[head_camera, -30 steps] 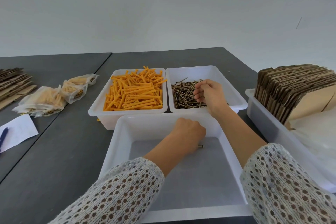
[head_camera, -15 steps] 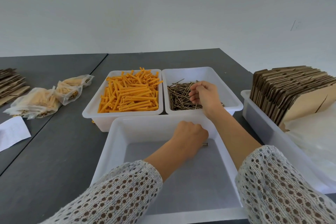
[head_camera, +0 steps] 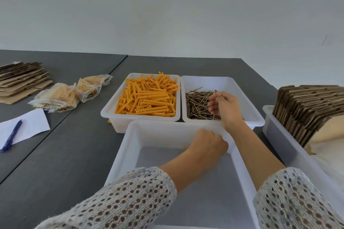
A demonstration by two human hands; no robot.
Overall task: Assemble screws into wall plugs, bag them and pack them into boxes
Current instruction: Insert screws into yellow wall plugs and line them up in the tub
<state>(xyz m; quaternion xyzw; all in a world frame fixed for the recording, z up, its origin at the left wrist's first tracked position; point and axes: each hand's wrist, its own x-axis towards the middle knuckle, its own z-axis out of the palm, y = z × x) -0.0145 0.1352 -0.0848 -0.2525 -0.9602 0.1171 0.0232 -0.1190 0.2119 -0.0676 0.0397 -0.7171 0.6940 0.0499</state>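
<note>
Two white bins stand side by side: the left one (head_camera: pixel 111 115) is full of orange wall plugs (head_camera: pixel 147 98), the right one (head_camera: pixel 255 119) holds brown screws (head_camera: pixel 197 104). My right hand (head_camera: pixel 225 108) hovers over the screw pile, its fingers curled and pinching screws. My left hand (head_camera: pixel 206 145) sits inside the near white tray (head_camera: pixel 126 154), closed in a fist round an orange plug (head_camera: pixel 185 148), of which only the tip shows. Several filled clear bags (head_camera: pixel 61 96) lie on the table to the left.
Flat cardboard blanks (head_camera: pixel 22 78) are stacked at the far left. A white tray (head_camera: pixel 279 145) on the right holds upright folded cartons (head_camera: pixel 307 106). A sheet of paper (head_camera: pixel 31 122) with a blue pen (head_camera: pixel 12 135) lies near the left edge.
My right hand has shifted a little within the screw bin and closed its fingers on screws. My left hand stays in the near tray, fist unchanged.
</note>
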